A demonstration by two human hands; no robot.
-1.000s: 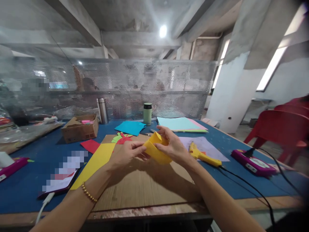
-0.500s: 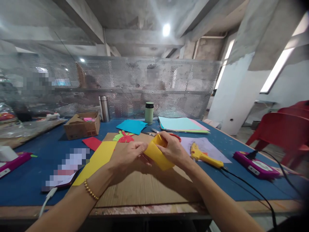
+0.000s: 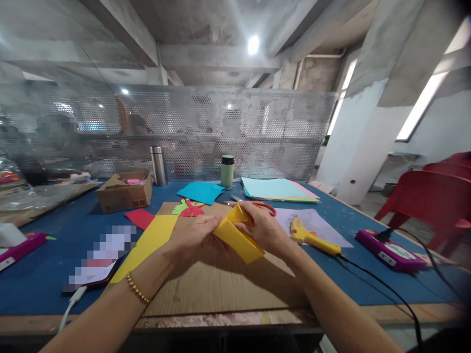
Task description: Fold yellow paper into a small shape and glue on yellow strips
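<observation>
A piece of yellow paper (image 3: pixel 238 238) curled into a tube is held between both hands above a cardboard sheet (image 3: pixel 221 284) on the blue table. My left hand (image 3: pixel 193 236) pinches the tube's left end with thumb and fingers. My right hand (image 3: pixel 263 228) wraps round its upper right side, thumb pressed on the paper. A bead bracelet (image 3: pixel 137 289) circles my left wrist.
A flat yellow sheet (image 3: pixel 147 245), red paper (image 3: pixel 139 217) and a red-green cut-out (image 3: pixel 189 208) lie left of my hands. A yellow glue gun (image 3: pixel 309 235) with a black cord, red-handled scissors (image 3: pixel 265 207), a purple device (image 3: pixel 390 250), a cardboard box (image 3: pixel 125 191) and two flasks stand around.
The yellow tube has been pressed flatter and tilted, its lower end now pointing down right. Both hands stayed in place, the left fingers closing on the tube's end.
</observation>
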